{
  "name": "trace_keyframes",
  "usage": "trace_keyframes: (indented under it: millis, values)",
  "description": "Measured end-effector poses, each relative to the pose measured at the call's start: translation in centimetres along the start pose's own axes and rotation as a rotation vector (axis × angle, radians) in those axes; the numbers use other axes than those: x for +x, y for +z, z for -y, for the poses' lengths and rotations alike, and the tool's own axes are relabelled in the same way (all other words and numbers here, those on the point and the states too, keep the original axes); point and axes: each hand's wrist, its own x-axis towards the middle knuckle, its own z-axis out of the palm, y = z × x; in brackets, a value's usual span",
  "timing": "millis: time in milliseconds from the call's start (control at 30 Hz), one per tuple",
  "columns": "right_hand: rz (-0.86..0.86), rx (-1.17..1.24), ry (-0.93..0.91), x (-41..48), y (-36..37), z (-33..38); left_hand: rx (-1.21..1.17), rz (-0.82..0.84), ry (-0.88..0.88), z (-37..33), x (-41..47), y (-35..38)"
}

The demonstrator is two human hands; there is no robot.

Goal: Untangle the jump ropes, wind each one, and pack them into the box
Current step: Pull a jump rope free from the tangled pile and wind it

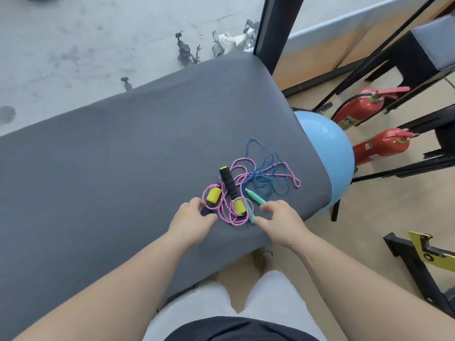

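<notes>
A tangle of jump ropes lies near the right end of a grey padded bench point(123, 168). A pink braided rope point(227, 217) with two yellow foam handles point(213, 194) loops through a thin blue rope point(264, 158). A black foam handle point(228, 181) with a yellow cap lies across the pile, and two green handles point(254, 196) lie at its near right. My left hand point(190, 217) rests at the pile's near left edge, fingers bent over a second black handle end. My right hand point(278, 217) hovers over the green handles with fingers spread and holds nothing. No box is in view.
A light blue exercise ball point(327, 153) sits against the bench's right end. Two red fire extinguishers point(357, 109) lie on the floor beyond it among black metal frames point(406, 168). A window behind the bench looks down on a street.
</notes>
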Motion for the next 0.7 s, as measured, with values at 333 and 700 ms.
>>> trace_keyframes:
  millis: [333,700]
  values:
    - [0.199,-0.281,-0.155,10.0,2.0,-3.4,0.643,0.154,0.277,-3.3,6.0,9.3]
    - [-0.075,-0.443,-0.266,13.1,6.8,-4.3,0.806,0.003,0.272,-1.5,8.4,12.0]
